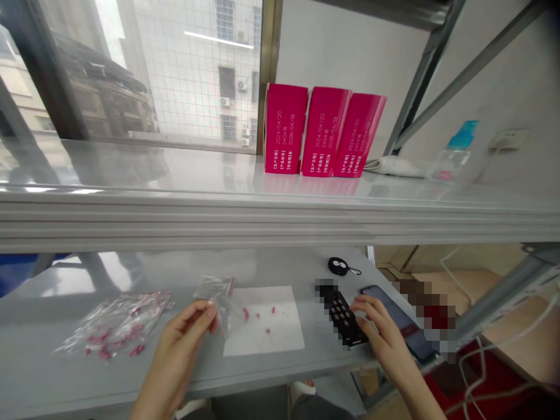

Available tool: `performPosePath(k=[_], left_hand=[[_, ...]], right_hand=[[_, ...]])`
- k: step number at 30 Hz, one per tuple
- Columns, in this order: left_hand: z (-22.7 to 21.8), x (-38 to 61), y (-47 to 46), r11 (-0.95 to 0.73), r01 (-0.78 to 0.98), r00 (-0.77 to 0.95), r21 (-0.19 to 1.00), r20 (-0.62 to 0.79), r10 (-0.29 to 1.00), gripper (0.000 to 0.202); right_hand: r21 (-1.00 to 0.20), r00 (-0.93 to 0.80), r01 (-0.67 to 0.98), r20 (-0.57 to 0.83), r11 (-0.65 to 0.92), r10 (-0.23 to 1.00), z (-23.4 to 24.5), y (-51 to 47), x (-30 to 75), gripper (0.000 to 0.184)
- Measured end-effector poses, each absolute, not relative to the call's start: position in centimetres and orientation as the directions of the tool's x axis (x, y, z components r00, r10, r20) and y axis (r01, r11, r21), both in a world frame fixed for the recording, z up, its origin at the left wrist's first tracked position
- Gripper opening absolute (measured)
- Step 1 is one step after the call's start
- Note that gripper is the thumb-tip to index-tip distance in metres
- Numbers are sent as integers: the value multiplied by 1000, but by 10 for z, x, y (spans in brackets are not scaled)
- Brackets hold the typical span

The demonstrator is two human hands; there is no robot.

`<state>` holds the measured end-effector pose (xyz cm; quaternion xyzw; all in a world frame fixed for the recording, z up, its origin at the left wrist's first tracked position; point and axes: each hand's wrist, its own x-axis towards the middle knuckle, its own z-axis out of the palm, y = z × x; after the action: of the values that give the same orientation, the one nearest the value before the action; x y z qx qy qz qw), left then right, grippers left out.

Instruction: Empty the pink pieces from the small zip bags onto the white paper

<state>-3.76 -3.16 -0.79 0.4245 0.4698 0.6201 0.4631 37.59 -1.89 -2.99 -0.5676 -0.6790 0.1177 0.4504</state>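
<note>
My left hand point(188, 332) pinches a small clear zip bag point(223, 315) between thumb and fingers, at the left edge of a white paper sheet point(284, 338). Several small pink pieces lie on the sheet, among them a curved pink piece point(245, 314). Another small zip bag point(212, 286) rests just behind my fingers. My right hand point(382, 326) is open, its fingers apart over the right edge of a dark phone point(343, 315) with round keys on its screen. Whether the fingertips touch the phone I cannot tell. A second phone point(400, 324) lies partly under that hand.
Clear bags with pink pieces point(116, 326) lie left on the grey table point(175, 274). A black round pouch point(338, 266) sits behind the phones. Above runs a shelf point(196, 181) bearing pink boxes point(326, 131), a folded cloth point(396, 166) and a blue-topped spray bottle point(457, 154). Cables hang at right.
</note>
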Motion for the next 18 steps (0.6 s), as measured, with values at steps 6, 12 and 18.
performPosePath(k=[6,12,18], left_hand=[[-11,-47,-25,-152,-378,-325,913,23,945,26],[-10,-46,-25,-153,-391,-321,908,21,947,22],[-10,-48,-23,-153,-434,-317,888,9,949,23]], right_hand=[[-529,-70,783,447,327,892,-61,-35,400,32],[-458,-132,824,417,333,899,-59,-26,402,36],[-433,-166,836,387,337,907,-59,-29,405,36]])
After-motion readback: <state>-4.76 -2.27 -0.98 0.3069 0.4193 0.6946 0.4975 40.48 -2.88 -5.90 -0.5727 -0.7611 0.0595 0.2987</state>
